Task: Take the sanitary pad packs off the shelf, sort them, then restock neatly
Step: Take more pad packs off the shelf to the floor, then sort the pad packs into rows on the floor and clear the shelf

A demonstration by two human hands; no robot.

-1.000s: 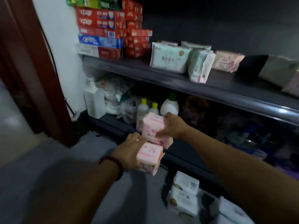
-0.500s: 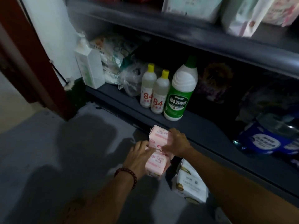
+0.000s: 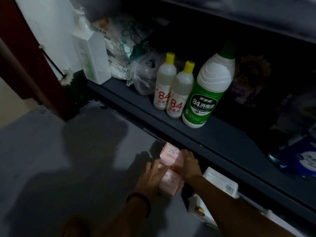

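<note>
Two pink sanitary pad packs are low over the grey floor, just in front of the bottom shelf. The upper pink pack (image 3: 50, 153) lies under my right hand (image 3: 189, 165), whose fingers curl over its top. The lower pink pack (image 3: 171, 184) sits in front of it, with my left hand (image 3: 152, 178) gripping its left side. White pad packs (image 3: 220, 181) lie on the floor to the right, partly behind my right forearm.
The dark bottom shelf (image 3: 222, 139) carries two yellow-capped 84 bottles (image 3: 172, 88), a big green-labelled bottle (image 3: 205, 93), a white carton (image 3: 92, 55), plastic-wrapped goods and a blue pack (image 3: 301, 159). A red door frame (image 3: 30, 65) stands at the left.
Both hands have carried the two pink packs down from shelf height to just above the floor. My view has dropped, so the upper shelf with its packs is out of sight.
</note>
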